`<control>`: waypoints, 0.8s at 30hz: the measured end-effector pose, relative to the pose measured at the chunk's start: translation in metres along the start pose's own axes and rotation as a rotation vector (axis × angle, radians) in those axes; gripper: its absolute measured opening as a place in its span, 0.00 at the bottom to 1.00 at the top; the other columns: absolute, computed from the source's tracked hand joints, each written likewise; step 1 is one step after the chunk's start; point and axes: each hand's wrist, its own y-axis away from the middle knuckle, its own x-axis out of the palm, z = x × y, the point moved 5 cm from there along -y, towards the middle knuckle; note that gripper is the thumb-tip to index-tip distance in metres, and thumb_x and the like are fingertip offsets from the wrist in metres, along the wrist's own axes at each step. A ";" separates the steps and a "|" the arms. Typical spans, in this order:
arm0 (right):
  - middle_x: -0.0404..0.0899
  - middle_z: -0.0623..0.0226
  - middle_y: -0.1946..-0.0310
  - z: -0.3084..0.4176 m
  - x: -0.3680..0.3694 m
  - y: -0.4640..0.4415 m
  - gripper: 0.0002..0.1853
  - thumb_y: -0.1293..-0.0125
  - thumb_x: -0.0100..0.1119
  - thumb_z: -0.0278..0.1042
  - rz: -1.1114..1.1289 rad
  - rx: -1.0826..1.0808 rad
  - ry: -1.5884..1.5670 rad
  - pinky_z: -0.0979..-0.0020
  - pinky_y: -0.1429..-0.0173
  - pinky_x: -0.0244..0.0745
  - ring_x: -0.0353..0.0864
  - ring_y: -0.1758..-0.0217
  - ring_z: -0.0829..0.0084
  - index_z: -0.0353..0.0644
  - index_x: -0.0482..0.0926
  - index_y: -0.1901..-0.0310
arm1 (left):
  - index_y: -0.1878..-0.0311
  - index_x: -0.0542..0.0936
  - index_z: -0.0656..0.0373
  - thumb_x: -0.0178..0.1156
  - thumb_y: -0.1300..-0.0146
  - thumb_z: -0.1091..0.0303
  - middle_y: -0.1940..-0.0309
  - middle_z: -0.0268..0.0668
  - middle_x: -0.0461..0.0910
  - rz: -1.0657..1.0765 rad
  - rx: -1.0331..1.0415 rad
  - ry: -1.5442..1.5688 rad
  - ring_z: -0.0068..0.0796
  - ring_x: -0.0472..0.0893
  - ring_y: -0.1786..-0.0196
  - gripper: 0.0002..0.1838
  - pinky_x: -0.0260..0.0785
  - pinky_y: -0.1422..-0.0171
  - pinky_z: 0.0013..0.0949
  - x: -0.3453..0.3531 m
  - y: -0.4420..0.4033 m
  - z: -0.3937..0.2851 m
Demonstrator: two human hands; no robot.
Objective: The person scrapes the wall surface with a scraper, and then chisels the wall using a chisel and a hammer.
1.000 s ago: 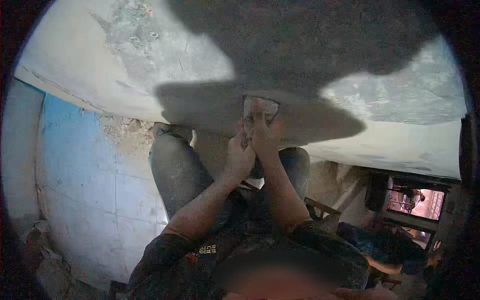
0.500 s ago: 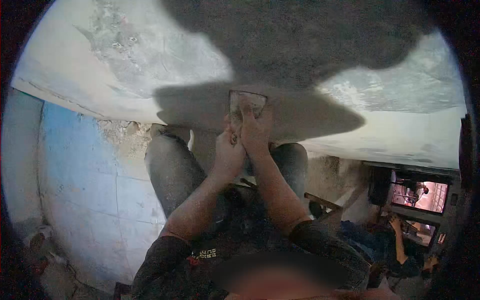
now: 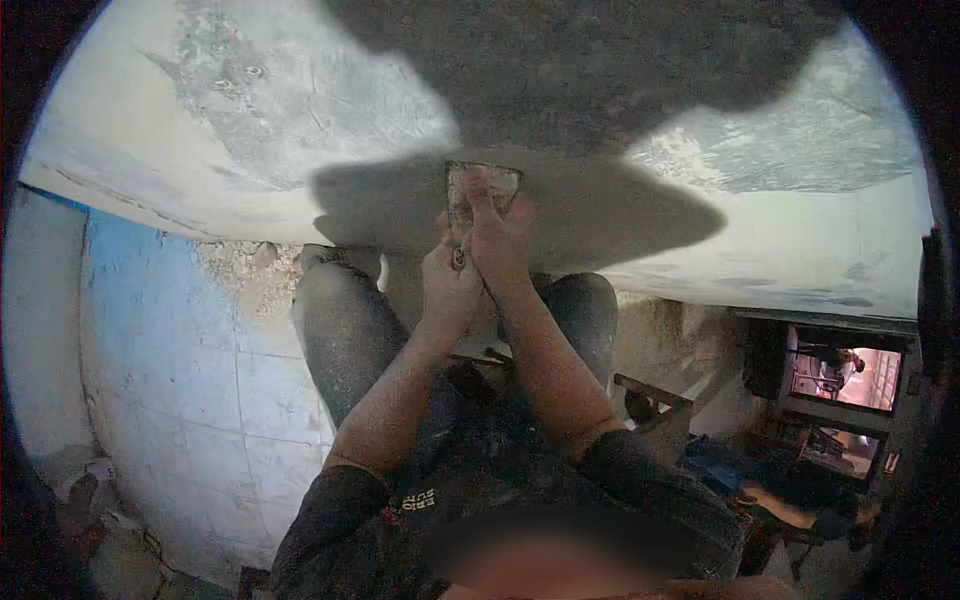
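Patchy surface (image 3: 350,110): hands (image 3: 452,290) (image 3: 500,245) grip scraper (image 3: 458,192), shirt lettering (image 3: 419,500) blurred.

The person's left hand (image 3: 452,288) grips the handle of a scraper (image 3: 506,184), while the right hand (image 3: 499,245) lays its fingers along the blade. A dark shadow (image 3: 620,215) covers the patchy wall (image 3: 330,120) behind; bent knees (image 3: 350,310) flank the forearms.

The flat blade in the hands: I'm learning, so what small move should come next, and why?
Probably a short stroke of the flat blade along the shaded surface: both hands grip the blade, a finger lies along its face, and its wide edge points outward. Whether it touches the surface is unclear.
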 end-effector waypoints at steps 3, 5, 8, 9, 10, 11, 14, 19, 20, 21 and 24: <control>0.79 0.65 0.76 -0.002 0.002 -0.001 0.17 0.35 0.57 0.45 -0.006 0.008 -0.009 0.74 0.75 0.74 0.79 0.77 0.76 0.36 0.76 0.66 | 0.55 0.73 0.70 0.48 0.32 0.60 0.78 0.39 0.76 -0.017 -0.082 0.007 0.22 0.73 0.77 0.19 0.65 0.71 0.30 0.002 -0.002 0.012; 0.79 0.68 0.79 -0.005 0.000 -0.008 0.21 0.36 0.56 0.52 0.011 -0.114 0.038 0.74 0.75 0.73 0.79 0.78 0.78 0.39 0.78 0.70 | 0.57 0.74 0.70 0.47 0.31 0.59 0.78 0.38 0.76 0.029 -0.030 -0.037 0.21 0.74 0.75 0.19 0.65 0.70 0.30 0.001 -0.006 0.020; 0.80 0.67 0.78 -0.017 0.004 -0.004 0.21 0.34 0.54 0.51 0.018 -0.001 -0.018 0.74 0.75 0.73 0.80 0.76 0.78 0.38 0.78 0.68 | 0.59 0.74 0.70 0.47 0.31 0.58 0.77 0.38 0.76 0.023 -0.083 0.045 0.21 0.74 0.73 0.20 0.66 0.69 0.30 0.001 0.000 0.014; 0.80 0.66 0.78 -0.019 0.003 -0.002 0.20 0.34 0.53 0.51 0.044 -0.021 -0.045 0.74 0.75 0.73 0.80 0.76 0.77 0.38 0.78 0.67 | 0.59 0.74 0.70 0.47 0.31 0.58 0.76 0.38 0.76 0.006 -0.121 0.094 0.21 0.74 0.73 0.20 0.66 0.69 0.30 0.002 0.003 0.008; 0.80 0.66 0.78 -0.025 0.002 0.000 0.20 0.33 0.52 0.50 0.072 -0.045 -0.074 0.74 0.74 0.74 0.80 0.76 0.77 0.38 0.78 0.67 | 0.59 0.75 0.69 0.47 0.31 0.58 0.76 0.38 0.76 0.005 -0.124 0.019 0.21 0.74 0.73 0.20 0.66 0.69 0.29 0.000 0.003 0.009; 0.80 0.65 0.77 -0.029 0.001 0.000 0.20 0.32 0.51 0.50 0.102 -0.073 -0.104 0.75 0.74 0.74 0.80 0.76 0.77 0.38 0.78 0.67 | 0.59 0.75 0.69 0.47 0.30 0.57 0.76 0.38 0.76 0.003 -0.123 -0.057 0.21 0.74 0.72 0.20 0.66 0.69 0.29 -0.002 0.002 0.009; 0.80 0.64 0.76 -0.024 -0.017 -0.004 0.20 0.30 0.47 0.48 0.190 -0.154 -0.123 0.76 0.74 0.74 0.80 0.75 0.77 0.37 0.78 0.66 | 0.59 0.75 0.68 0.46 0.30 0.57 0.75 0.38 0.77 -0.019 -0.062 -0.083 0.22 0.76 0.71 0.20 0.67 0.68 0.29 0.011 -0.001 -0.005; 0.80 0.63 0.73 -0.009 -0.013 -0.002 0.27 0.30 0.42 0.54 0.133 -0.126 0.039 0.73 0.75 0.70 0.78 0.76 0.77 0.34 0.78 0.67 | 0.58 0.76 0.68 0.46 0.30 0.57 0.75 0.37 0.78 -0.109 0.102 -0.008 0.23 0.77 0.72 0.20 0.68 0.69 0.28 0.016 0.000 -0.010; 0.80 0.63 0.74 -0.004 -0.013 0.001 0.27 0.30 0.41 0.54 0.124 -0.120 0.028 0.72 0.75 0.70 0.77 0.77 0.76 0.35 0.78 0.68 | 0.58 0.76 0.67 0.46 0.30 0.57 0.75 0.36 0.78 -0.091 0.076 -0.002 0.22 0.76 0.73 0.20 0.67 0.69 0.28 0.016 0.001 -0.008; 0.80 0.63 0.74 -0.007 -0.014 0.002 0.26 0.30 0.42 0.53 0.116 -0.107 0.032 0.71 0.75 0.70 0.78 0.77 0.75 0.35 0.78 0.68 | 0.57 0.76 0.67 0.46 0.30 0.57 0.76 0.36 0.78 -0.071 0.052 0.005 0.22 0.76 0.74 0.20 0.67 0.70 0.27 0.015 0.002 -0.008; 0.79 0.62 0.75 -0.014 -0.023 -0.003 0.24 0.31 0.46 0.51 0.036 -0.143 0.154 0.68 0.75 0.71 0.79 0.77 0.72 0.35 0.77 0.70 | 0.57 0.76 0.68 0.47 0.30 0.55 0.76 0.33 0.78 -0.043 -0.011 0.050 0.21 0.75 0.74 0.21 0.66 0.70 0.27 0.020 0.003 -0.006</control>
